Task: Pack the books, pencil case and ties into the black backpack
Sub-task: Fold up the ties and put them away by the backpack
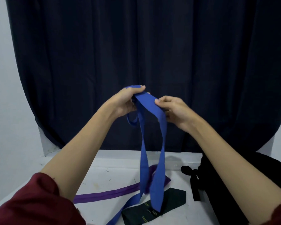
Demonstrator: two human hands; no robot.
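Head view. Both hands are raised above the bench (104, 159), in front of a dark navy curtain (152, 46) that hangs against a pale wall (0, 78).

The left hand (126, 101) grips the folded top of a blue tie (152, 108). Its thumb lies over the upper fold and its fingers curl underneath, so this grip is clamped on the blue tie.

The right hand (173, 109) pinches the same tie just beside the left hand, thumb on top and fingers curled below the fabric. This grip is also clamped on the blue tie.

From the hands, two lengths of the blue tie hang down side by side. The wide end hangs over a dark green tie (173, 197), and the narrow length trails on the bench toward the lower edge of the picture.

The dark green tie lies flat on the white bench surface, with a small label visible near its lower part. A purple tie (104, 194) lies stretched across the bench to the left, passing behind the hanging blue lengths.

The black backpack (221, 184) sits at the right of the bench, partly hidden by the right forearm. A black strap with a knot (189, 170) hangs at its left side.

Dark red sleeves (31, 205) cover both upper forearms.
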